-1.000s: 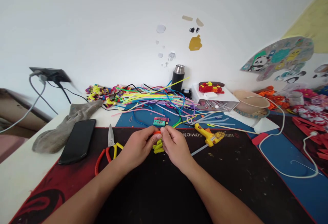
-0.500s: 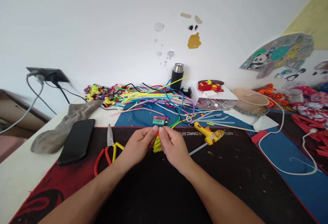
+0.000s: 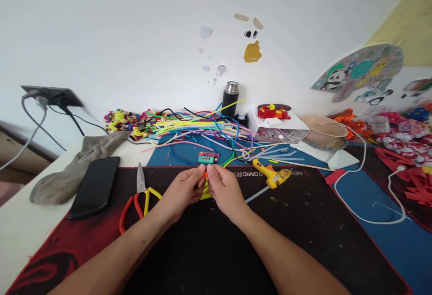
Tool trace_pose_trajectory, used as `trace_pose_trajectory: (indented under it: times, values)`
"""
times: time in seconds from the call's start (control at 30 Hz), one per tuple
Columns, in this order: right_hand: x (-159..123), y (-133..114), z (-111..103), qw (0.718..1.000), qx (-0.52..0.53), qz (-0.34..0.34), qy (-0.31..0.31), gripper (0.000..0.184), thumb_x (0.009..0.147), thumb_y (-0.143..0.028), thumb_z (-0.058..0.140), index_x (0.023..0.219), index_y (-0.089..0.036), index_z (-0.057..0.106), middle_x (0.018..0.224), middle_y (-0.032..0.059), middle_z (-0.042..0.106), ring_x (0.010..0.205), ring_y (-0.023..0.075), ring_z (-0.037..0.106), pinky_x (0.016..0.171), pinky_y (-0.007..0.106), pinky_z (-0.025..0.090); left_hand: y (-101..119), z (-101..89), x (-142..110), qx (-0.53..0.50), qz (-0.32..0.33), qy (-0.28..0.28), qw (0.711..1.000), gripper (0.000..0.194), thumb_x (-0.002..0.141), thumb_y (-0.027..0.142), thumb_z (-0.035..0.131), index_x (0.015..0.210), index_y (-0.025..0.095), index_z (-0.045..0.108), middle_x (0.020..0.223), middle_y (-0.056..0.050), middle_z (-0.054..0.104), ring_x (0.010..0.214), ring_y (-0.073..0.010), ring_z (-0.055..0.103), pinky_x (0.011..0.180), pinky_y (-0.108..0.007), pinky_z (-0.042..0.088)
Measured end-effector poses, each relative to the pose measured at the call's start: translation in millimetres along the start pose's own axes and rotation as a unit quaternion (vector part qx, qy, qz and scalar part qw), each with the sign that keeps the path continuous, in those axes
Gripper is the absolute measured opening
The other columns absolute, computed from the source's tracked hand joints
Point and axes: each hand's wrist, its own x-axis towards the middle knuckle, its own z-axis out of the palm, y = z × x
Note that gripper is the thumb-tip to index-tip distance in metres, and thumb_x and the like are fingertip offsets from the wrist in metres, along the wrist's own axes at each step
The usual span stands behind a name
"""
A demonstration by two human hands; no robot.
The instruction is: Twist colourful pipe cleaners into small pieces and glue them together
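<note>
Over the black mat my left hand and my right hand meet, thumbs and fingertips pinched close together. A small orange piece shows between the fingertips; its shape is mostly hidden by them. Just below it, between the two hands, is something yellow and fuzzy, like bent pipe cleaner, largely covered by my fingers. Beyond the fingertips lies a small teal and pink box. Scissors with red and yellow handles rest left of my left hand. A yellow hot glue gun lies to the right.
A heap of coloured pipe cleaners spreads along the back, near a black thermos. A phone and grey cloth lie left. At right are a white box, a beige bowl and a white cable.
The view has shifted slightly, so everything sits a little further left. Both hands keep their pinch, and the orange piece shows a bit more clearly between the fingertips.
</note>
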Motion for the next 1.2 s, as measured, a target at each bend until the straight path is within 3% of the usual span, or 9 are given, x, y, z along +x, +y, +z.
trace_pose_trajectory:
  times: [0.17, 0.3, 0.47, 0.57, 0.8, 0.93, 1.13, 1.2]
  values:
    - [0, 1, 0, 0.996, 0.083, 0.027, 0.017, 0.053, 0.101, -0.068, 0.052, 0.074, -0.022, 0.053, 0.055, -0.0057, 0.041, 0.046, 0.0098, 0.035, 0.044, 0.023, 0.031, 1, -12.2, -2, 0.183, 0.104, 0.01, 0.977, 0.055, 0.099, 0.069, 0.052, 0.074, 0.02, 0.051, 0.057, 0.007, 0.039, 0.05, -0.011, 0.035, 0.049, -0.024, 0.03]
    - [-1, 1, 0, 0.993, 0.108, 0.04, 0.013, 0.052, 0.1, -0.066, 0.055, 0.073, -0.022, 0.051, 0.055, -0.0062, 0.04, 0.045, 0.0094, 0.034, 0.043, 0.023, 0.031, 13, -19.5, -8, 0.376, 0.197, 0.031, 0.905, 0.039, 0.104, 0.054, 0.052, 0.085, 0.02, 0.059, 0.074, 0.002, 0.058, 0.067, -0.0153, 0.052, 0.065, -0.027, 0.04]
    - [1, -5, 2, 0.991, 0.118, 0.057, -0.004, 0.053, 0.098, -0.067, 0.057, 0.071, -0.022, 0.048, 0.053, -0.0076, 0.039, 0.043, 0.0088, 0.035, 0.041, 0.023, 0.031, 16, -22.4, -9, 0.484, 0.232, 0.033, 0.843, 0.029, 0.104, 0.041, 0.05, 0.085, 0.021, 0.06, 0.075, 0.002, 0.063, 0.069, -0.0161, 0.058, 0.066, -0.027, 0.038]
    - [1, -12, 2, 0.989, 0.129, 0.067, -0.025, 0.054, 0.098, -0.068, 0.056, 0.071, -0.023, 0.046, 0.051, -0.0082, 0.038, 0.041, 0.0086, 0.036, 0.041, 0.023, 0.032, 15, -22.1, -8, 0.481, 0.229, 0.043, 0.845, 0.033, 0.105, 0.04, 0.047, 0.078, 0.022, 0.055, 0.07, 0.003, 0.059, 0.064, -0.0152, 0.054, 0.062, -0.026, 0.036]
    - [-2, -14, 0, 0.995, 0.091, 0.017, -0.027, 0.055, 0.103, -0.068, 0.049, 0.073, -0.022, 0.051, 0.053, -0.0058, 0.046, 0.044, 0.0093, 0.044, 0.045, 0.023, 0.039, 13, -16.1, -7, 0.391, 0.196, 0.029, 0.899, 0.042, 0.106, 0.047, 0.045, 0.074, 0.021, 0.054, 0.068, 0.004, 0.056, 0.063, -0.0139, 0.048, 0.061, -0.025, 0.036]
    - [-1, -15, 2, 0.991, 0.126, 0.04, -0.018, 0.057, 0.097, -0.071, 0.056, 0.07, -0.022, 0.048, 0.052, -0.0079, 0.04, 0.041, 0.0083, 0.04, 0.042, 0.023, 0.037, 9, -15.0, -6, 0.347, 0.174, 0.019, 0.921, 0.044, 0.106, 0.051, 0.044, 0.077, 0.021, 0.056, 0.071, 0.004, 0.057, 0.064, -0.014, 0.048, 0.061, -0.025, 0.037]
    - [3, -19, 2, 0.974, 0.208, 0.077, -0.047, 0.061, 0.088, -0.075, 0.066, 0.066, -0.022, 0.045, 0.051, -0.0095, 0.035, 0.039, 0.0065, 0.034, 0.038, 0.022, 0.028, 9, -15.8, -8, 0.477, 0.232, 0.063, 0.846, 0.039, 0.105, 0.045, 0.044, 0.073, 0.022, 0.049, 0.065, 0.003, 0.053, 0.06, -0.0147, 0.05, 0.061, -0.027, 0.033]
    - [5, -16, 2, 0.972, 0.214, 0.084, -0.041, 0.062, 0.086, -0.075, 0.068, 0.065, -0.022, 0.045, 0.051, -0.0094, 0.034, 0.039, 0.0064, 0.033, 0.037, 0.022, 0.026, 8, -17.0, -8, 0.497, 0.233, 0.066, 0.833, 0.039, 0.105, 0.044, 0.042, 0.074, 0.022, 0.048, 0.065, 0.003, 0.053, 0.059, -0.0148, 0.05, 0.06, -0.027, 0.032]
